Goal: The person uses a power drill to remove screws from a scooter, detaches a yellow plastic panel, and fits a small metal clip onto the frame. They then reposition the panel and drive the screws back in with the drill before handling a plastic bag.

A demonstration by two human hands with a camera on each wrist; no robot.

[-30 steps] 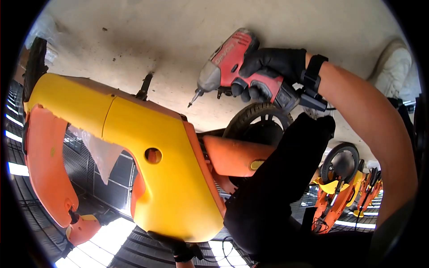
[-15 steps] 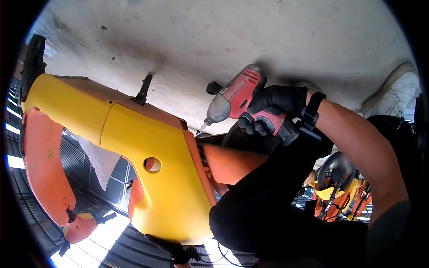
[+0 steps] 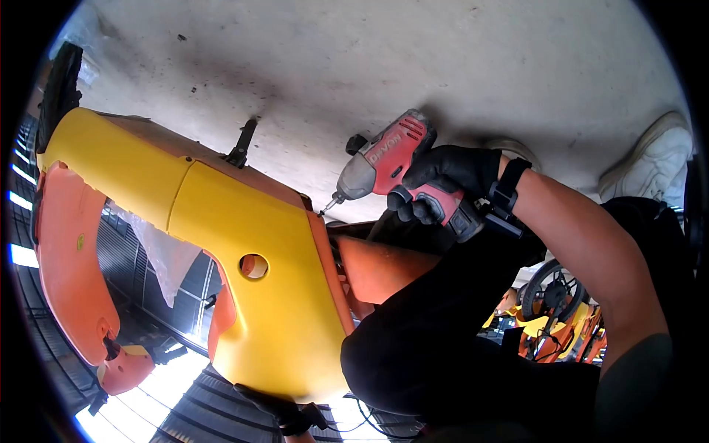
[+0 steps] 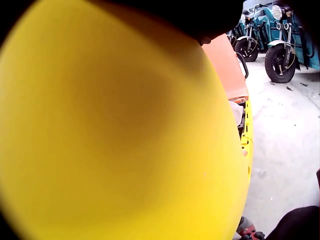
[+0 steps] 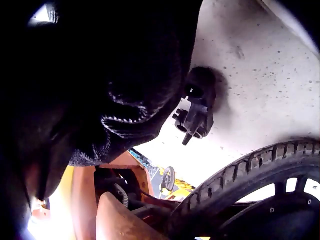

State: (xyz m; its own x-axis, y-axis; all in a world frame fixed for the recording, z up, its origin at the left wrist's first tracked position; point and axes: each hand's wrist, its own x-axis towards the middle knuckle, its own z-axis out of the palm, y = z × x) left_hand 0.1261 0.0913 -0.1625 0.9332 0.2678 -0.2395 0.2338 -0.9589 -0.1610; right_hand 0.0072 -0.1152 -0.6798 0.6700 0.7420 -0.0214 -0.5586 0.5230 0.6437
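In the head view, my black-gloved right hand [image 3: 452,173] grips a red and grey power driver [image 3: 395,155]. The driver's bit points left, its tip at the upper right corner of the large yellow body panel [image 3: 258,295], by its orange edge; contact cannot be made out. My gloved left hand [image 3: 272,404] lies against the panel's lower edge, its fingers mostly hidden. Yellow panel fills most of the left wrist view. The dark glove [image 5: 140,90] covers much of the right wrist view, beside the tyre [image 5: 240,175].
A black stand [image 3: 242,144] juts from the vehicle's side onto the concrete floor [image 3: 332,59]. My bent leg [image 3: 428,317] is right of the panel, and a pale shoe [image 3: 650,159] lies farther right. Teal vehicles [image 4: 307,42] stand in the background.
The driver has moved down and left, bringing its bit to the panel's corner. The leg has shifted left, covering the wheel in the head view. My left hand stays at the lower edge.
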